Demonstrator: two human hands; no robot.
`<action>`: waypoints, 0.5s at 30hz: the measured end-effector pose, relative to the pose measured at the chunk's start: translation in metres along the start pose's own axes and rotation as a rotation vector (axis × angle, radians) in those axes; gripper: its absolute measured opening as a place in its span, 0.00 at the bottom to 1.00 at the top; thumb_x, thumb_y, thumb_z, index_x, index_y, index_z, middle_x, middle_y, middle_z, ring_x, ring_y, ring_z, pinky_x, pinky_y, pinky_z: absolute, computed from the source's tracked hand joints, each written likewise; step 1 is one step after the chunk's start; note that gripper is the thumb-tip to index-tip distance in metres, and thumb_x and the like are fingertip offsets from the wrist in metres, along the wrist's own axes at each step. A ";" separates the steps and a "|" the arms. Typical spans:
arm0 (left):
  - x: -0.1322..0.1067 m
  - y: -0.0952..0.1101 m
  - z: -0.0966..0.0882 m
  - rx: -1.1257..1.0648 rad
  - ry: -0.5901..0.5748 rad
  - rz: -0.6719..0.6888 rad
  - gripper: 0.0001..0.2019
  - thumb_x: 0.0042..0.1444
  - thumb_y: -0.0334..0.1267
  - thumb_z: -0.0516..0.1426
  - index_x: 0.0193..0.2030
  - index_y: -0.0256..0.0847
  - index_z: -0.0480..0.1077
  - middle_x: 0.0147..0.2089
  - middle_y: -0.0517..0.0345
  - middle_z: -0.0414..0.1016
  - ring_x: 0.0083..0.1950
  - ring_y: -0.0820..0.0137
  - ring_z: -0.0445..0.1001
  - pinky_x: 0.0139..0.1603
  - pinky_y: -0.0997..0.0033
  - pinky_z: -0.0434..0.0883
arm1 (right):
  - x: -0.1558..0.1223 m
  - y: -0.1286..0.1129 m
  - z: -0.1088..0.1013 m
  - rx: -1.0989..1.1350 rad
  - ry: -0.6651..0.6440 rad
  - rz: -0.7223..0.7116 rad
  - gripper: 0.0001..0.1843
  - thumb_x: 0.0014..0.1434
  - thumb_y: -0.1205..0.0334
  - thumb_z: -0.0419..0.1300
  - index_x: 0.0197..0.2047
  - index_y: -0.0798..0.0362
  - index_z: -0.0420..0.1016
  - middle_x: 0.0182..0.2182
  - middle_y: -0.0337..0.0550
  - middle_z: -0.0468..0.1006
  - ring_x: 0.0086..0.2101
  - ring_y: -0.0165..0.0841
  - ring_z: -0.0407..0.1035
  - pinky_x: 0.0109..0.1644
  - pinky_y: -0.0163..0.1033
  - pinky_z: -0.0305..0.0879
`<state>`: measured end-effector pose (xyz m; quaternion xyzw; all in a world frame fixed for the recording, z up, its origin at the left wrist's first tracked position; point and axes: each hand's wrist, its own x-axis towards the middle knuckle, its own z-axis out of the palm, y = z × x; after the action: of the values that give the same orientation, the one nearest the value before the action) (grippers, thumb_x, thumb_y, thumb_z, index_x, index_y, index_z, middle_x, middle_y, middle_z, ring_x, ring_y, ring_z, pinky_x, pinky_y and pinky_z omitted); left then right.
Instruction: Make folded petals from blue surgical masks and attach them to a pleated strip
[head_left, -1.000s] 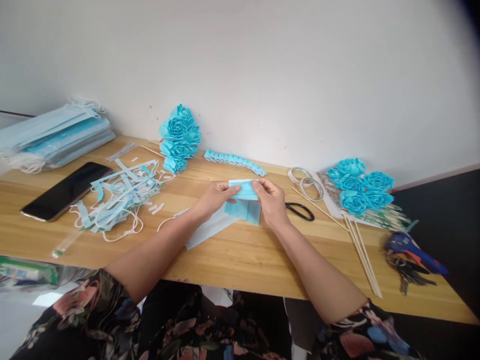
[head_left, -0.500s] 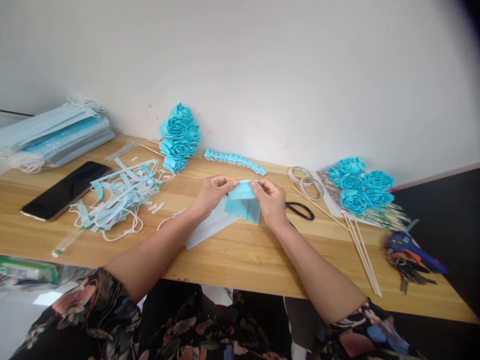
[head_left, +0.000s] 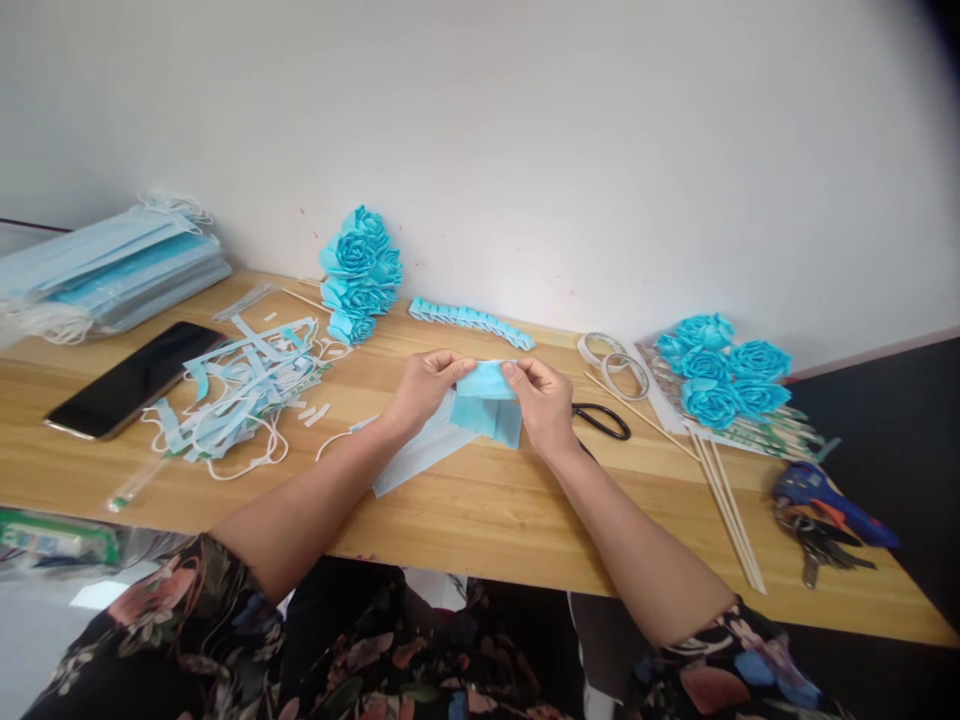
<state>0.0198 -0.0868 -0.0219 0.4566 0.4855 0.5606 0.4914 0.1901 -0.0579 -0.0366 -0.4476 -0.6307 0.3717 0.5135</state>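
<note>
Left hand (head_left: 426, 392) has edged upward; it and right hand (head_left: 545, 400) pinch seemingly folded fabric (head_left: 485, 382).

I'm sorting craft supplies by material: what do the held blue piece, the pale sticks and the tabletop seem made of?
Held blue piece: probably nonwoven fabric, matte, thin and softly folded.
Pale sticks: likely wood or bamboo, unpainted-looking, straw-coloured.
Tabletop: wood or wood-look laminate, smooth with a slight sheen, showing banded grain.
</note>
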 end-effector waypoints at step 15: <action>0.004 -0.012 0.000 -0.038 -0.082 0.047 0.19 0.44 0.51 0.67 0.33 0.36 0.74 0.29 0.60 0.73 0.29 0.75 0.67 0.30 0.75 0.63 | 0.000 0.001 0.000 -0.046 0.000 -0.018 0.19 0.55 0.44 0.64 0.28 0.53 0.75 0.21 0.34 0.66 0.23 0.28 0.57 0.27 0.34 0.56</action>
<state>0.0211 -0.0820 -0.0331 0.4810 0.4434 0.5619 0.5064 0.1898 -0.0574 -0.0376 -0.4535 -0.6432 0.3525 0.5063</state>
